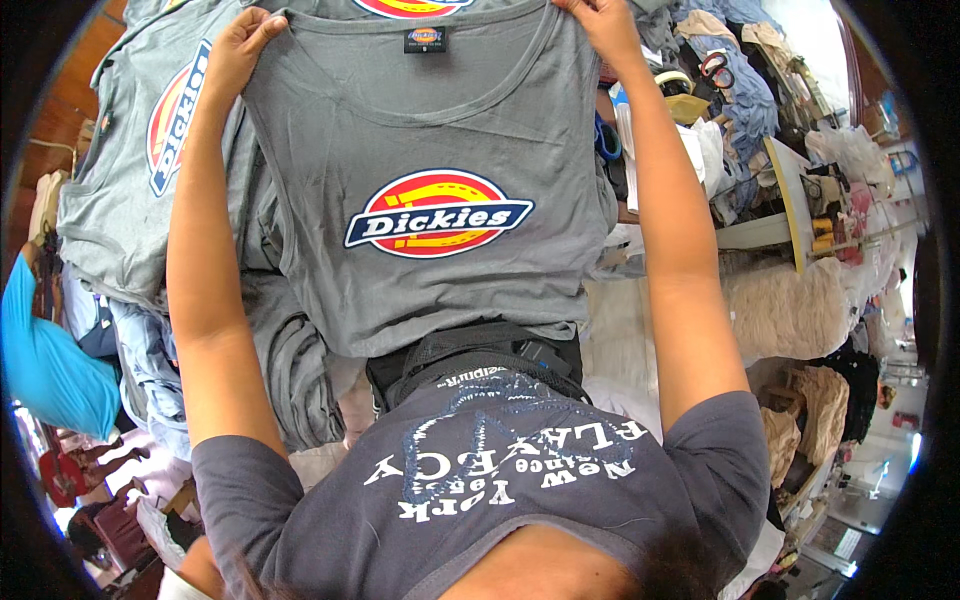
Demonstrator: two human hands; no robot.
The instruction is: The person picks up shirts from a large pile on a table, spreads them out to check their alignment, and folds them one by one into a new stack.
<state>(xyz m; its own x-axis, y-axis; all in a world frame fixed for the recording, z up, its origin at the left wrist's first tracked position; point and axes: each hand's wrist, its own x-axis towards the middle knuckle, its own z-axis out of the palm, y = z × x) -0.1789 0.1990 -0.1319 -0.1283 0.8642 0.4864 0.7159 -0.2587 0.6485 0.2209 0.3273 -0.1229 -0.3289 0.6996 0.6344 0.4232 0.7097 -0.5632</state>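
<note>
A grey sleeveless top (430,130) is spread in front of me, its wide neckline at the far end and its lower part reaching toward my waist. On its chest is a red, yellow and dark blue printed logo; a small black label sits inside the neck. My left hand (248,45) pinches the top by its left shoulder strap. At the opposite strap, my right hand (603,28) also grips the fabric, its fingertips partly cut off by the upper edge. More grey tops with the same print (130,220) lie heaped to the left and beyond.
Scissors (716,69) and a tape roll (674,79) lie among cloths at the far right. A board with a yellow edge (788,205) stands further right, near beige fabric bundles (790,308). A person in a blue sleeve (60,350) is at the left.
</note>
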